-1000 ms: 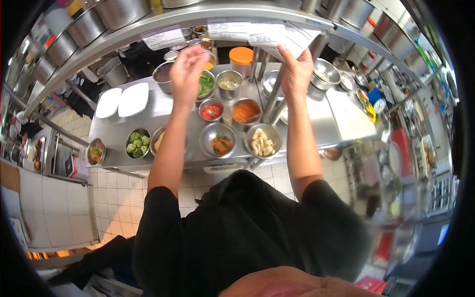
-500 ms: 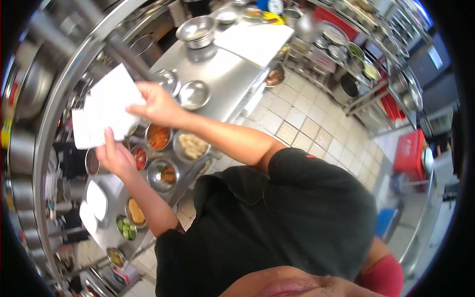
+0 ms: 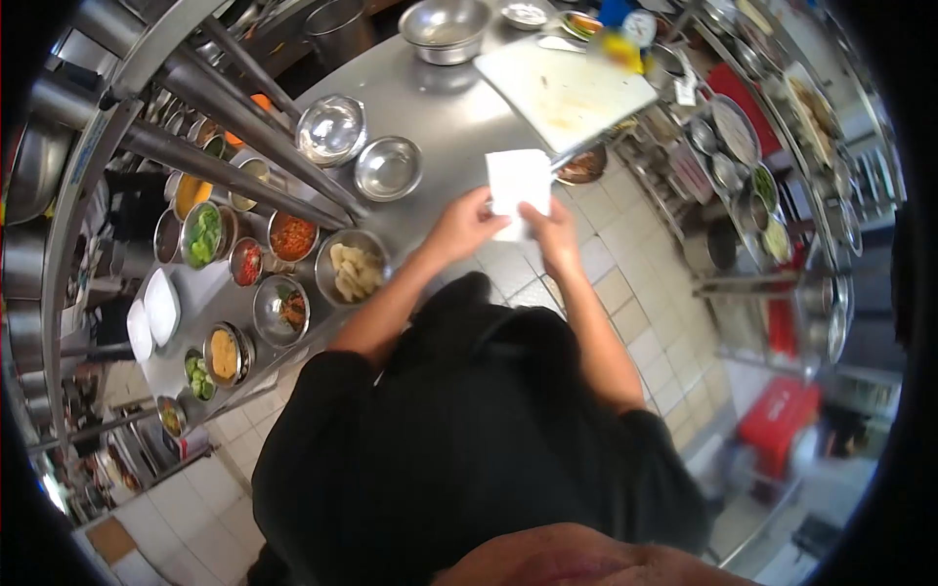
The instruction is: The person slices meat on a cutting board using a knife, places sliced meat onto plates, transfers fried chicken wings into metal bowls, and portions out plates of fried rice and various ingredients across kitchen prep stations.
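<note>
A small stack of white paper slips (image 3: pixel 519 181) is held out in front of my body, over the gap between the steel counter and the tiled floor. My left hand (image 3: pixel 457 230) pinches its lower left edge. On the other side, my right hand (image 3: pixel 555 236) grips the lower right edge, thumb on top. Any writing on the slips is too washed out to read. Just beyond the slips lies a white cutting board (image 3: pixel 567 93) with brownish stains. Left of my hands, a steel bowl of pale yellow chunks (image 3: pixel 355 271) stands on the counter.
Two steel bowls (image 3: pixel 389 168) sit beside slanting metal posts (image 3: pixel 274 137). Bowls of chopped red food (image 3: pixel 292 236) and green vegetables (image 3: pixel 203 234) stand farther left, near white plates (image 3: pixel 162 307). Loaded shelves (image 3: pixel 762 195) and a red box (image 3: pixel 779 422) are at right.
Both hands have swung right with the slips, from over the food bowls to in front of me. The slips, fanned apart before, now lie closer together in one stack.
</note>
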`<state>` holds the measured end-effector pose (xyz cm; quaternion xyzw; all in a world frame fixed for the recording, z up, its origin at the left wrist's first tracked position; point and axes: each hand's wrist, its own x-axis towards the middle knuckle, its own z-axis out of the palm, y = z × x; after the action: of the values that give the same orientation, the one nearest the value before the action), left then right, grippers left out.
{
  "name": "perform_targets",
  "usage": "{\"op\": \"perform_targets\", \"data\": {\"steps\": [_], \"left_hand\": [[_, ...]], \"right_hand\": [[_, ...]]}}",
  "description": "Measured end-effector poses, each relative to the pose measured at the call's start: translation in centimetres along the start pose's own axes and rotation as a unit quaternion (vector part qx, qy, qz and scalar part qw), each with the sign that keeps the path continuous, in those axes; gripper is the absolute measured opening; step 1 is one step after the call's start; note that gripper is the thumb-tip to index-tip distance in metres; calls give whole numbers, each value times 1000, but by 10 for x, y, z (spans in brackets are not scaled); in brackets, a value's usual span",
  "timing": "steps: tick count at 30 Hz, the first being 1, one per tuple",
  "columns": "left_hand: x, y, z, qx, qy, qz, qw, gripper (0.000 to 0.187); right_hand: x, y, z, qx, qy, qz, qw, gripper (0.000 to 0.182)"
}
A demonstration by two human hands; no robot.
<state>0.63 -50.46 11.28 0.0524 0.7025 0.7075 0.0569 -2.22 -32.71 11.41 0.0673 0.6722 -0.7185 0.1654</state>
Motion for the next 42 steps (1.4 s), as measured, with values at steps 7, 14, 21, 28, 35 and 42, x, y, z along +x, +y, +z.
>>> {"op": "perform_targets", "data": {"steps": [7, 14, 21, 28, 35, 42], "left_hand": [[92, -16, -136, 409, 306, -51, 858, 50], [102, -24, -180, 583, 295, -349, 672, 45], [77, -81, -227, 654, 325, -264, 630, 32], [85, -72, -235, 650, 334, -307, 610, 43], [112, -18, -142, 540, 449, -292, 649, 50], [107, -28, -99, 470, 475, -346, 659, 42]], "right_hand": [[76, 21, -88, 8, 49, -14, 999, 30], [170, -8, -143, -61, 77, -133, 986, 44], [229, -35, -239, -172, 239, -127, 947, 73], [355, -114, -428, -139, 310, -237, 910, 36], [519, -196, -486, -179, 243, -288, 909, 33], [630, -124, -533, -362, 203, -283, 865, 32]]}}
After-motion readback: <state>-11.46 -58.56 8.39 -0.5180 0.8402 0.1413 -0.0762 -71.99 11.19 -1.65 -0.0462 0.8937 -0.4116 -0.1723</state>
